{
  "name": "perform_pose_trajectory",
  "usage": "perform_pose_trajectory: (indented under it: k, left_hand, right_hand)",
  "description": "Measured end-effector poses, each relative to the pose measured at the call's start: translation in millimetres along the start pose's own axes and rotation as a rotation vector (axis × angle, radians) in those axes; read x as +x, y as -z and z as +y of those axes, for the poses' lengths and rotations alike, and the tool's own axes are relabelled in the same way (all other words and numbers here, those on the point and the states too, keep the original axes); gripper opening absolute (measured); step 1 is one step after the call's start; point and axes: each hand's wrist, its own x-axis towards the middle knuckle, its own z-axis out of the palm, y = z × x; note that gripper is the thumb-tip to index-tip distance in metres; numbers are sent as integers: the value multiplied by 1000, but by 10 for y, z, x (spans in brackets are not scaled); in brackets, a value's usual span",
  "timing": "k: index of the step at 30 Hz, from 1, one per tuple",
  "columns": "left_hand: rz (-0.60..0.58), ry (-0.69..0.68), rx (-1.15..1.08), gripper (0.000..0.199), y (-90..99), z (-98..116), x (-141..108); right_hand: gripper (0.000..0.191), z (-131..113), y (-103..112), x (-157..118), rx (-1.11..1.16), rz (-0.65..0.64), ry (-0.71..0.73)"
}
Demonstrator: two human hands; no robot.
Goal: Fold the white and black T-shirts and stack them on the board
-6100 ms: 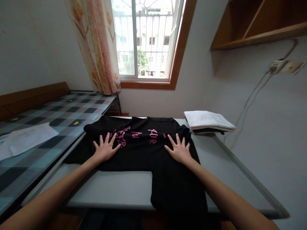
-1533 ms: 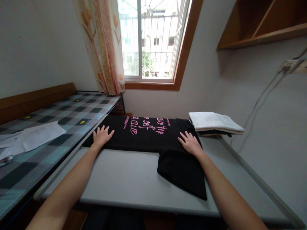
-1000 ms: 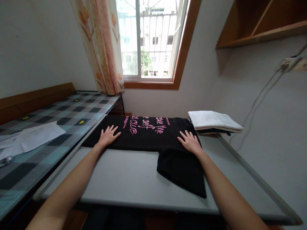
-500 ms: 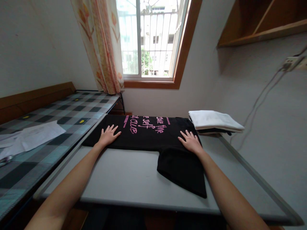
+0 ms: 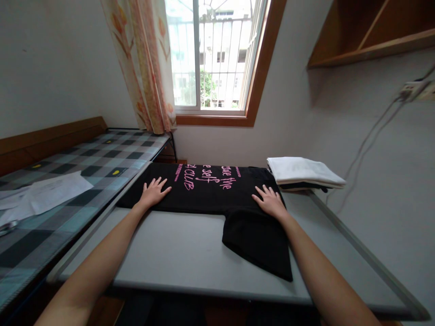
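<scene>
A black T-shirt with pink lettering lies sideways on a light grey table. Its hem end is at the left, and one sleeve extends toward me at the right. My left hand rests flat near the hem end, fingers spread. Near the shoulder end, my right hand lies flat on the fabric with its fingers apart. Neither hand grips the cloth. The far side of the shirt reaches the table's back edge.
Folded white and dark clothes are stacked at the table's back right. At the left, a bed with a checked cover holds white papers. A window and a wooden wall shelf are beyond.
</scene>
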Motion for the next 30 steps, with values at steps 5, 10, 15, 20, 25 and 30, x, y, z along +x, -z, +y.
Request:
perform_pose_trajectory:
  k: [5, 10, 15, 20, 25, 30]
  left_hand:
    - [-2, -3, -4, 67, 26, 19, -20]
    - [-4, -4, 5, 67, 50, 34, -33]
    - [-3, -7, 4, 67, 42, 28, -31]
    - [1, -6, 0, 68, 17, 13, -17]
    - [7, -6, -2, 67, 6, 10, -7]
    - [2, -6, -6, 67, 8, 17, -13]
  right_hand:
    - [62, 12, -15, 9, 7, 6, 8]
    - [62, 11, -9, 3, 18, 15, 11]
    - [61, 17, -16, 2, 20, 27, 11]
    - [61, 12, -3, -11, 15, 19, 16]
    - [62, 20, -3, -10, 25, 19, 22]
    - [61, 33, -7, -9, 30, 23, 31]
